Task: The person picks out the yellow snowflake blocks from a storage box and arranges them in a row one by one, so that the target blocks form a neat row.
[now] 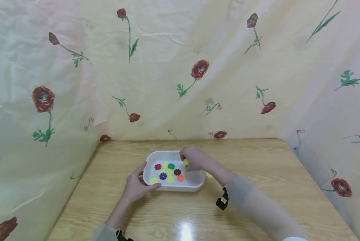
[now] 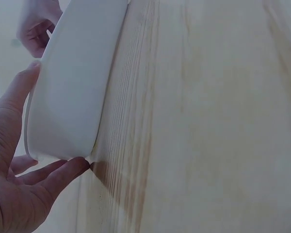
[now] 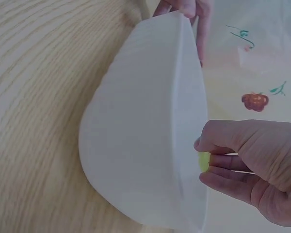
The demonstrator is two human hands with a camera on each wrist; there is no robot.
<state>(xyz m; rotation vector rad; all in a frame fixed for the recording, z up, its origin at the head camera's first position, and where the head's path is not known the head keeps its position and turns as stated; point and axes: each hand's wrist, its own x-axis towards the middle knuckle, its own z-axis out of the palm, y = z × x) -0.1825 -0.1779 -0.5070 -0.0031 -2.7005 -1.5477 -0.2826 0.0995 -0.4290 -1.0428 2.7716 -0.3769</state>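
A white plastic tub (image 1: 180, 188) stands on the table with several small notched plastic discs in it. Among them are a red disc (image 1: 157, 166), a green disc (image 1: 171, 166), a purple disc (image 1: 163, 176), a dark brown disc (image 1: 177, 172), an orange disc (image 1: 180, 177) and several yellow ones. My left hand (image 1: 135, 188) grips the tub's left end, thumb at the near rim and fingers against the end wall. Over the right part of the tub, my right hand (image 1: 195, 159) pinches a yellow disc (image 3: 203, 161) between thumb and fingers, seen edge-on in the right wrist view.
Another yellow disc (image 1: 208, 174) lies on the wooden table (image 1: 258, 160) just right of the tub, partly behind the right forearm. Flower-printed cloth (image 1: 161, 77) hangs behind the table and along both sides. A dark strap device (image 1: 222, 201) sits at the right wrist.
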